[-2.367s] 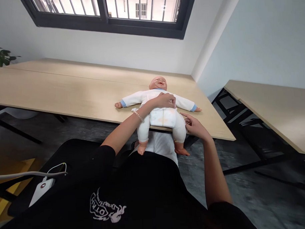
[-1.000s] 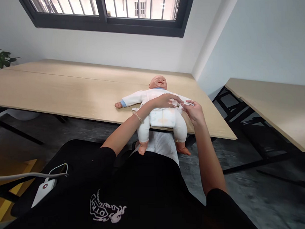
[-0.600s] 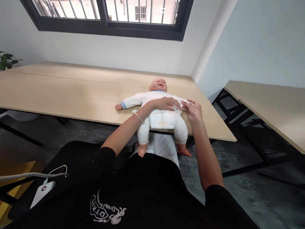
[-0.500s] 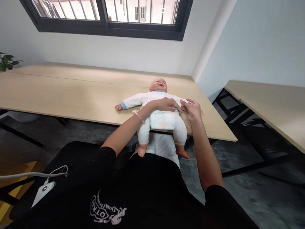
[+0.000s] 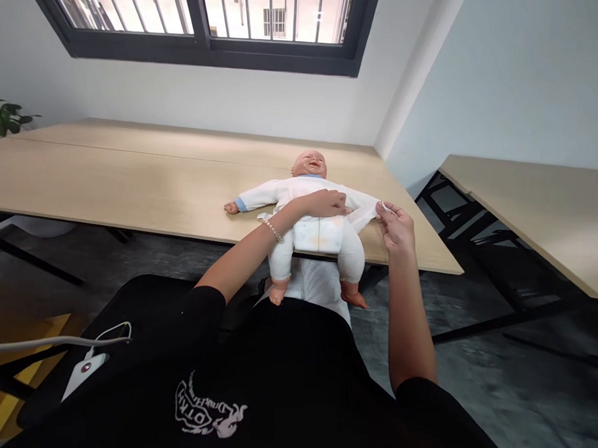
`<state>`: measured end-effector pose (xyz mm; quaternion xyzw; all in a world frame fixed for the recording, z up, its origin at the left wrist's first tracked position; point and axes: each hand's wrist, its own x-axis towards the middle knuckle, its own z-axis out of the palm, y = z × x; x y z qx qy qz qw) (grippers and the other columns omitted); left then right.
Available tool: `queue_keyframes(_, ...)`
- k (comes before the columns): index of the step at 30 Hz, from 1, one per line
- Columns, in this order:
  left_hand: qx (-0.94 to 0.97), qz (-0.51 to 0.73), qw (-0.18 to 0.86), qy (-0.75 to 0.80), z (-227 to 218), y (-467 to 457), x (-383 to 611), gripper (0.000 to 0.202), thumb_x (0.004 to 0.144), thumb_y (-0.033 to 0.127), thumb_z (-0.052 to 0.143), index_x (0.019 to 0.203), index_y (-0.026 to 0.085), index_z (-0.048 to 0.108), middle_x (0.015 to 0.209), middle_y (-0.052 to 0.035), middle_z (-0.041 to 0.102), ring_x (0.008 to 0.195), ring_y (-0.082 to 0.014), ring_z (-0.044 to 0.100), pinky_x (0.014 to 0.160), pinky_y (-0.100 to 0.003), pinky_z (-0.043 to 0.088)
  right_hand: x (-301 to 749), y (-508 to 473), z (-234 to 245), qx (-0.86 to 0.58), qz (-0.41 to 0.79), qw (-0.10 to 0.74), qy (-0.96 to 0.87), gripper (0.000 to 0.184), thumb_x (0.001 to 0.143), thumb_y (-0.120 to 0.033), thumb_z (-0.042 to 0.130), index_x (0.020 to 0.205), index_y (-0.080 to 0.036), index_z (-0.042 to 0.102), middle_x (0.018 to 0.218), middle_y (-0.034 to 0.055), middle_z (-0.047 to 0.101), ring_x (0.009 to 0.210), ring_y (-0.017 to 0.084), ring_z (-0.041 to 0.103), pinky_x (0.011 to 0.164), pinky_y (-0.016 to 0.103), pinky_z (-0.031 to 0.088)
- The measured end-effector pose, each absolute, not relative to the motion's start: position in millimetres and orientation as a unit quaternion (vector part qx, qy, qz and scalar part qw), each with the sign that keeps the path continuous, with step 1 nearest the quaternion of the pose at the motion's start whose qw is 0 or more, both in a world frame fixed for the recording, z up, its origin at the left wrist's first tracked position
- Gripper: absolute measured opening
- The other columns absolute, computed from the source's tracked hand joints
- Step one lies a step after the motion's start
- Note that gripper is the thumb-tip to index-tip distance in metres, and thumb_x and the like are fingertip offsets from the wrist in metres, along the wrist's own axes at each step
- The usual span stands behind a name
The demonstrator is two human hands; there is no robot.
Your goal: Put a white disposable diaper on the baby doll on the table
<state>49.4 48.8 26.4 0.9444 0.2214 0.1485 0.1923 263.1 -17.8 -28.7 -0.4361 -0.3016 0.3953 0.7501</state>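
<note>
A baby doll lies on its back at the table's front edge, head away from me and legs hanging over the edge. It wears a white top with blue cuffs and a white diaper across its hips. My left hand rests on the doll's belly, fingers curled down at the diaper's upper edge; its fingertips are partly hidden. Out to the right, my right hand pinches the end of the diaper's white side tab, which is stretched taut. The doll's arm on that side is mostly covered.
The doll lies on a long light wooden table below a barred window. A second table stands to the right. On the black chair at left lies a white device with a cable. A plant is at far left.
My right hand has moved right, away from my left hand, drawing the diaper's side tab outward. The fingers of my left hand have curled in on the belly.
</note>
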Motion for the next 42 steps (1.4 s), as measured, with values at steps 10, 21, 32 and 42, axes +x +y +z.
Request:
queue_keyframes(10,0.898,0.238,0.274,0.249,30,46,58,0.038,0.087,0.051,0.061,0.074,0.016,0.062,0.069,0.0008,0.055,0.067,-0.0147,0.046,0.068,-0.03,0.029,230,-15,-12,-0.452,0.337,0.689,-0.455,0.056,0.059,-0.049,0.095,0.094,-0.02,0.062,0.076,-0.0008,0.065,0.071,0.015,0.067,0.072,0.029,0.061)
queue_keyframes(21,0.888,0.258,0.266,0.274,28,44,60,0.029,0.082,0.023,0.057,0.06,0.021,0.038,0.059,0.0045,0.035,0.061,-0.0129,0.032,0.063,-0.031,0.021,227,-19,-13,-0.47,0.277,0.699,-0.462,0.045,0.063,-0.05,0.085,0.09,-0.021,0.063,0.074,-0.0006,0.065,0.066,0.016,0.065,0.071,0.033,0.059)
queue_keyframes(32,0.894,0.257,0.27,0.248,29,43,56,0.027,0.088,0.025,0.053,0.066,0.021,0.039,0.062,0.004,0.038,0.062,-0.0137,0.035,0.063,-0.031,0.022,214,-24,-6,-0.453,0.212,0.678,-0.538,0.029,0.083,-0.046,0.068,0.098,-0.024,0.059,0.091,0.0008,0.058,0.074,0.014,0.063,0.071,0.031,0.062)
queue_keyframes(42,0.895,0.251,0.264,0.259,26,47,58,0.024,0.092,0.018,0.048,0.067,0.019,0.046,0.067,0.0016,0.049,0.068,-0.0157,0.044,0.069,-0.031,0.033,205,-27,-15,-0.482,0.212,0.632,-0.569,0.041,0.078,-0.044,0.076,0.108,-0.023,0.058,0.106,0.0055,0.061,0.099,0.019,0.062,0.082,0.03,0.058)
